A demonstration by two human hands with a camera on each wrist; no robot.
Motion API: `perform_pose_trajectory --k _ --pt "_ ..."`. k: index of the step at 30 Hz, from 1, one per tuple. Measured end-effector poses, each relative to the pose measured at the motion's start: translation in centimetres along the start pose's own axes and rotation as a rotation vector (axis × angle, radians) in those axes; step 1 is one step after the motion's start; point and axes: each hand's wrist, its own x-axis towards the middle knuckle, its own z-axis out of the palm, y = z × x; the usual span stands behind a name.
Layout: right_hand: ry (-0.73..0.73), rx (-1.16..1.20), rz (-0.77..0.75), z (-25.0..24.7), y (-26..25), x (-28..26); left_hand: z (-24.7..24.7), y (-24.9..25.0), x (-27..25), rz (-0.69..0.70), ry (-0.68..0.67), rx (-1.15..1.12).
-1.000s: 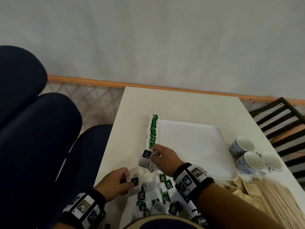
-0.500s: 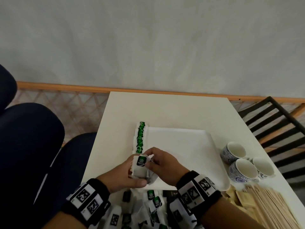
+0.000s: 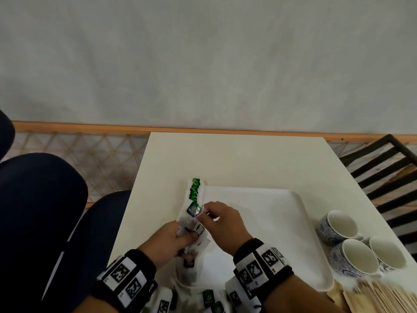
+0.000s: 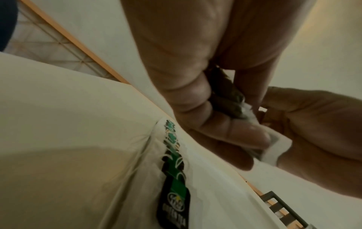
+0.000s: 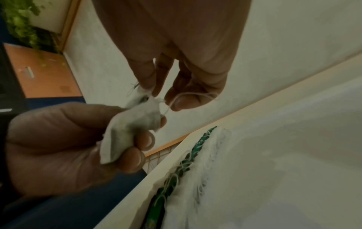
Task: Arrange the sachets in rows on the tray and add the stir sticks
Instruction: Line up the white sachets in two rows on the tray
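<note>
A row of green-tagged sachets lies along the left edge of the white tray. My left hand grips a small bunch of white sachets just above the tray's near left corner. My right hand pinches the green tag and string of one of them, close to the near end of the row. In the right wrist view the string loops over my fingertips, and the left hand holds the sachet. Wooden stir sticks lie at the near right.
Loose sachets are piled at the table's near edge, between my wrists. Three patterned cups stand right of the tray. Brown packets lie by the sticks. A dark chair stands off the table's right side.
My left hand left the pile and came up to the tray's near left corner with sachets. My right hand left the row, met it, and now lifts a tag away.
</note>
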Motion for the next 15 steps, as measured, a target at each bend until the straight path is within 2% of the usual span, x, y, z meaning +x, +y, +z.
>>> perform_pose_trajectory --k 5,9,15 --pt "0.057 0.150 0.178 -1.3 1.3 2.7 -0.7 -0.5 1.0 -0.003 0.110 -0.092" --pt "0.052 -0.027 0.303 -1.5 4.8 5.7 -1.5 -0.5 1.8 0.007 0.197 -0.110" --pt "-0.110 -0.265 0.382 -0.6 7.2 10.1 -2.3 -0.4 2.3 0.063 0.240 -0.141"
